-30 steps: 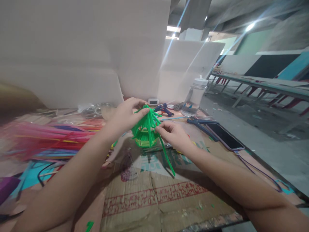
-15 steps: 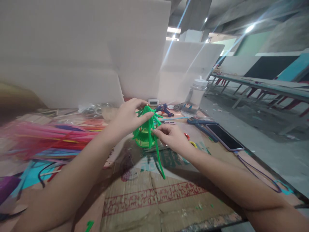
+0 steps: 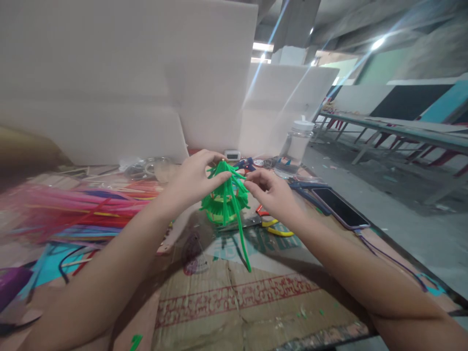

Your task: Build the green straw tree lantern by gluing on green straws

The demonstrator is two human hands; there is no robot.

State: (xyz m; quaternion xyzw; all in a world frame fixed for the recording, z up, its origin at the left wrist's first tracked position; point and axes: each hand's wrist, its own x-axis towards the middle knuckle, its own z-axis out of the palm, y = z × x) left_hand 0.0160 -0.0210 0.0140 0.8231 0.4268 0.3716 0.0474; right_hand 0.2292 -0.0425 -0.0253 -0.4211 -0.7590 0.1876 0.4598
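- Picture a big clock with the fluffy green cone (image 3: 227, 192) at its middle and 12 at the far side.
- At half past 8, far out, we see a purple thing (image 3: 14, 285), with a bright blue sheet (image 3: 49, 265) just beside it.
- At 9 o'clock we have a big pile of strips (image 3: 98, 207), mostly pink and red, with some blue and yellow.
- At 7 o'clock, close to us, a tiny green scrap (image 3: 136, 342) lies near the table edge.
- Touching the cone at 10 o'clock is our left hand (image 3: 199, 175). It pinches the cone near the top, thumb on our side, fingers bent over the far side.
- The cone stands in the middle of the table, point up, with a wider green ring of fluff under it.
- Between 12 and 1, we spot a little white box (image 3: 232, 155) with a dark screen.
- At 5 o'clock, one long green strand (image 3: 242, 239) hangs down toward us.
- At 3 o'clock is our right hand (image 3: 272, 192). Its fingers curl and its tips are at a green strand poking out, but we can't tell if they pinch it.
- At 4 o'clock, under that hand, we see red and yellow handles (image 3: 281, 233).
- At 2 o'clock stands a clear bottle (image 3: 295, 146) with a white lid.
- At 3 o'clock, farther out, we have a phone (image 3: 340, 208) lying flat, with a purple cord (image 3: 397, 265) near it.
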